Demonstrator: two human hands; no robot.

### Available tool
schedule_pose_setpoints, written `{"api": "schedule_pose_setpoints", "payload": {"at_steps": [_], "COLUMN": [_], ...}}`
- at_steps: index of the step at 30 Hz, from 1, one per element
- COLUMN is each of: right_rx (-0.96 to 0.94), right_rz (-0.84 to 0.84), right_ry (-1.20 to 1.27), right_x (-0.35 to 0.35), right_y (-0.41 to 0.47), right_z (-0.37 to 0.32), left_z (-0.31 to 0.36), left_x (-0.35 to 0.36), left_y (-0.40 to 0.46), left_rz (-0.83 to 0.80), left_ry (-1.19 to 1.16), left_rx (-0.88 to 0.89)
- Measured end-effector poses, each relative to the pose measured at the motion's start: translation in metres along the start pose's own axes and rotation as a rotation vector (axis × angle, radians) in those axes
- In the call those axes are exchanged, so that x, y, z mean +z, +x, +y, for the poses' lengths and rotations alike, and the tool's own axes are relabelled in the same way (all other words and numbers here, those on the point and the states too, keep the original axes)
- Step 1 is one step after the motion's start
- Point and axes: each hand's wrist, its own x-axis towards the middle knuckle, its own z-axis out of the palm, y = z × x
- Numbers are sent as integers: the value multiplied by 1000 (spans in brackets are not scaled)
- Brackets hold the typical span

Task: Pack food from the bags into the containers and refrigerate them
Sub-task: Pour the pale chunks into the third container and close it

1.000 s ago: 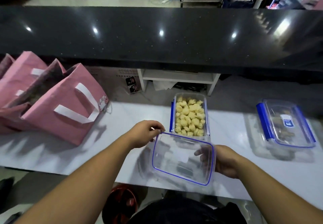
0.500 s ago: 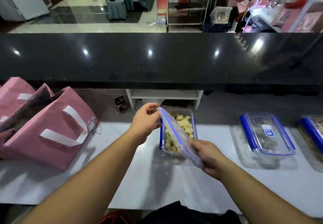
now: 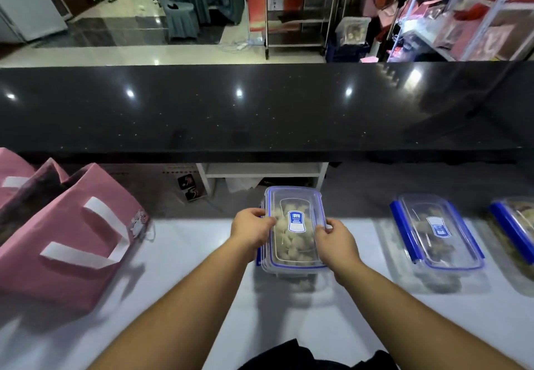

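A clear container [image 3: 291,265] with pale yellow food pieces stands on the white counter [image 3: 179,283] in front of me. Its clear lid with a blue seal [image 3: 294,205] now lies flat on top. My left hand [image 3: 250,230] grips the lid's left edge, fingers curled over it. At the right edge, my right hand [image 3: 335,239] pinches the lid. Pink bags with white handles [image 3: 72,239] stand at the left.
Two more lidded containers with blue clips stand to the right, one nearer [image 3: 433,231] and one at the frame's edge [image 3: 517,225]. A black raised counter [image 3: 260,109] runs across behind. A white shelf unit [image 3: 260,170] sits under it. A white fridge [image 3: 26,8] stands far left.
The lid was held flat in front of me, then tilted upright over the food, and now lies flat on the container. Both hands moved forward with it to its sides.
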Motion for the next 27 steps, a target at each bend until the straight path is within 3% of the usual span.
{"api": "schedule_pose_setpoints", "payload": {"at_steps": [4,9,19,27], "right_rx": [-13,-38,-114,-97], "right_rz": [32,-10,-42,-78], "right_ry": [-156,-240,-394,-379], "right_x": [7,12,10,6], "right_y": [14,27,34,37], "right_z": [3,8,11,9], "left_z": [1,-2,-16,-21], "left_x": [9,7,-1,-4], "left_y": [2,9,21,30], "left_rz": [102,104,94,57], "left_ry": [235,392,490,531], "left_rx": [90,119,131,98]}}
